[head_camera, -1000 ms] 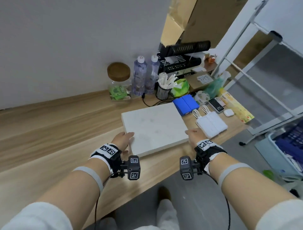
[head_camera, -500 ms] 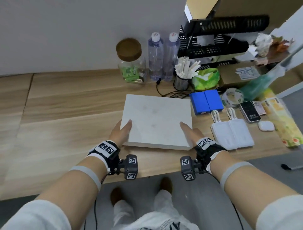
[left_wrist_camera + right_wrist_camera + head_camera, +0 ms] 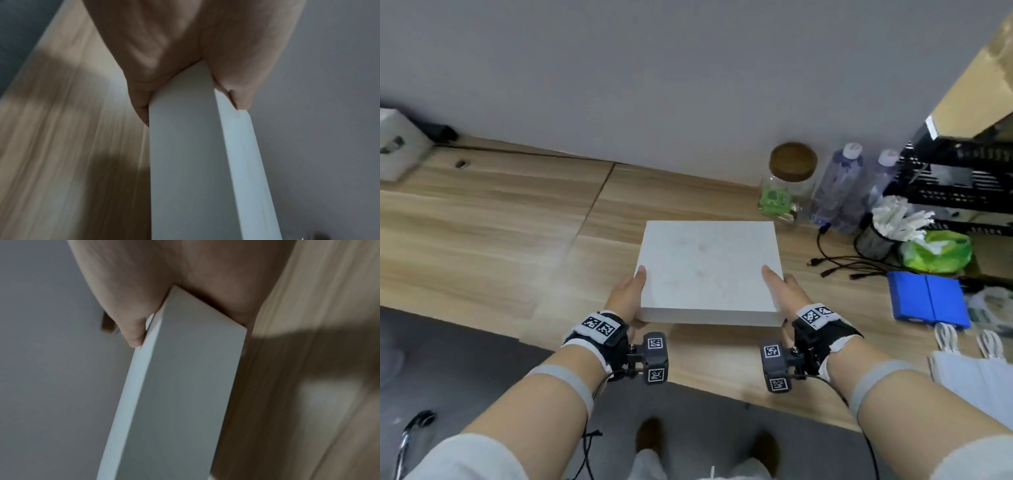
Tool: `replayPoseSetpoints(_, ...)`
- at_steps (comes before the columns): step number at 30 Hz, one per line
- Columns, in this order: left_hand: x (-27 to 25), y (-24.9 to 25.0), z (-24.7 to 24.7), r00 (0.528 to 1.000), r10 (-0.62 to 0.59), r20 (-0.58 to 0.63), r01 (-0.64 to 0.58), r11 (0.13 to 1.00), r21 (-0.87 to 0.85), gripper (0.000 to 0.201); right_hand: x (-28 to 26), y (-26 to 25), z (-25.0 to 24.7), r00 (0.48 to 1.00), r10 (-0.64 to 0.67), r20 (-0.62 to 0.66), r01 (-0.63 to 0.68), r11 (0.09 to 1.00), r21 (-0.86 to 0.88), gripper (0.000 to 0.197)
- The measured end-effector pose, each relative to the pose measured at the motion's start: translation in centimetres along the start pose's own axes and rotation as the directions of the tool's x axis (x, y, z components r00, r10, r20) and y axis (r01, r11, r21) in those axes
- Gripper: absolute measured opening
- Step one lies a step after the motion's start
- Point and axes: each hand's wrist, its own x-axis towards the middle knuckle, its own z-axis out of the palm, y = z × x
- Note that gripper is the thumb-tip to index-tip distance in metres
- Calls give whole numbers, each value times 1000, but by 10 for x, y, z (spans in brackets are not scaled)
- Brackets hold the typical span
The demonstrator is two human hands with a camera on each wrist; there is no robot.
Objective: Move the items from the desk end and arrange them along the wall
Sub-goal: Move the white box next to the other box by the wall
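A flat white square box (image 3: 709, 270) is held just above the wooden desk (image 3: 493, 233) in the head view. My left hand (image 3: 628, 291) grips its left edge, thumb on top and fingers underneath. My right hand (image 3: 780, 291) grips its right edge the same way. The left wrist view shows the box's side (image 3: 185, 162) pinched between my thumb and my fingers (image 3: 141, 105). The right wrist view shows the box's other side (image 3: 185, 386) with the thumb on its top face. Along the wall stand a cork-lidded jar (image 3: 789, 181) and two water bottles (image 3: 842, 186).
At the right lie black cables (image 3: 839, 263), a cup of white sticks (image 3: 883, 226), a green bag (image 3: 936, 251), two blue cases (image 3: 928, 299), white power banks (image 3: 976, 370) and a black rack (image 3: 955, 185). A white box (image 3: 397, 144) sits far left by the wall.
Both hands have carried the white box leftward along the desk, away from the cluttered end. It has come off the surface and now hangs square to the wall.
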Motion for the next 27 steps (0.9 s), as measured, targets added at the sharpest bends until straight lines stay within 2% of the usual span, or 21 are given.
replayPoseSetpoints(2, -2, 12, -42, 1000, 17, -15, -19, 995, -95, 43, -11, -24, 42, 997, -35, 62, 32, 998, 45, 89)
replayPoseSetpoints(6, 5, 36, -141, 997, 57, -50, -67, 969, -238, 42, -3, -65, 131, 986, -127, 104, 119, 990, 78, 111)
replayPoseSetpoints(8, 12, 47, -194, 995, 84, -60, -98, 956, -277, 43, 1, -87, 178, 983, -156, 101, 150, 987, 63, 114)
replayPoseSetpoints(11, 21, 64, -276, 989, 123, -84, -145, 927, -347, 42, -10, -118, 256, 973, -191, 132, 183, 980, 71, 107)
replayPoseSetpoints(17, 24, 85, -421, 971, 131, -199, -209, 869, -449, 39, -29, -159, 406, 945, -245, 217, 252, 968, -3, 125)
replayPoseSetpoints(22, 40, 94, -496, 967, 114, -228, -225, 800, -556, 39, 11, -187, 495, 926, -244, 288, 283, 954, -100, 113)
replayPoseSetpoints(27, 61, 114, -554, 970, 84, -229, -201, 810, -550, 44, 47, -224, 569, 926, -213, 311, 265, 954, -138, 115)
